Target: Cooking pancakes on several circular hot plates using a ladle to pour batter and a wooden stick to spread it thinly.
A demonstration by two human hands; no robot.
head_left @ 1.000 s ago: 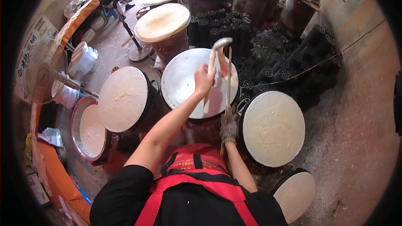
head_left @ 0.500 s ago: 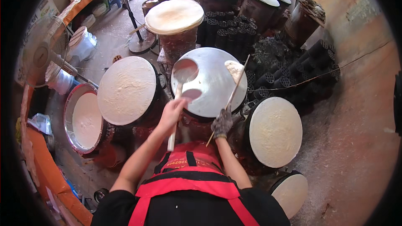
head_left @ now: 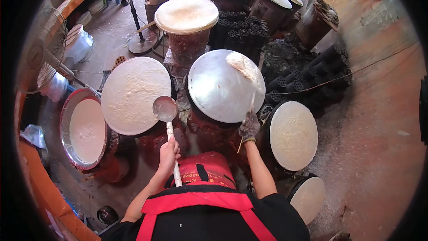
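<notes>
My bare left hand is wrapped round the pale handle of a round ladle. The ladle's bowl overlaps the right edge of a batter-covered griddle in the view. In my right hand, which wears a grey glove, is a thin wooden stick slanting up over the right side of a bare metal griddle. A lumpy off-white patch of batter or dough lies beside the stick near that griddle's upper right; whether it clings to the stick I cannot tell.
A red-rimmed basin of white batter stands at the left. More covered griddles sit at the right, lower right and beyond, on a drum. Black honeycomb coal cylinders are piled at the right; a fan stands left.
My left hand has drawn the ladle off the bare griddle, leftward and toward me. My right hand has shifted slightly right, and the off-white patch is bigger and nearer the griddle's far edge.
</notes>
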